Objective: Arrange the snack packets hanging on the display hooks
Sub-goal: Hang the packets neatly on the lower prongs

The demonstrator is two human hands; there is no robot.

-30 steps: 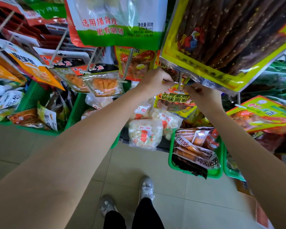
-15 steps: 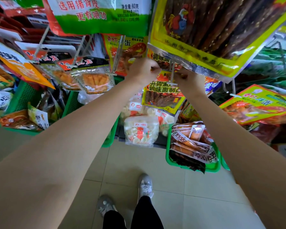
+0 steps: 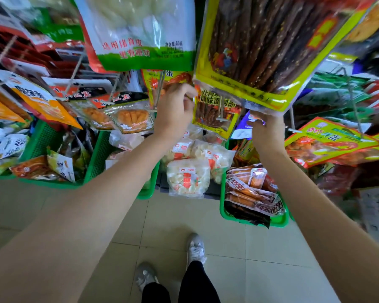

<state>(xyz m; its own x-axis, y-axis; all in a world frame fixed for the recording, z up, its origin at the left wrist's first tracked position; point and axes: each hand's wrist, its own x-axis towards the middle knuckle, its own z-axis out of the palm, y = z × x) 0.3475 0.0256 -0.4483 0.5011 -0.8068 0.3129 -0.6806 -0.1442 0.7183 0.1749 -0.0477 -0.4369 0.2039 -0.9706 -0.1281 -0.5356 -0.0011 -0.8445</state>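
Observation:
A small yellow packet of dark spicy strips [image 3: 214, 115] hangs from a wire hook at the centre of the rack. My left hand [image 3: 175, 110] pinches its upper left corner, fingers curled shut. My right hand [image 3: 266, 132] is raised to the right of it, under the lower edge of a large yellow packet of dark sticks [image 3: 260, 51]. That packet hides the right hand's fingertips, and its thumb lies by a blue and white packet [image 3: 245, 125]. A green and white packet [image 3: 140, 36] hangs at upper centre.
Green baskets [image 3: 254, 221] [image 3: 92, 162] of loose snack packs stand on the floor below the rack. A clear bag of white sweets [image 3: 187, 178] pokes out between them. Orange packets [image 3: 127, 118] and a yellow-red packet [image 3: 330, 141] hang to either side. My shoes [image 3: 195, 248] are on beige tiles.
My hands have drawn apart: the right one moved right, away from the small packet's hook, to the large packet's lower edge. The left stays at the small packet's top.

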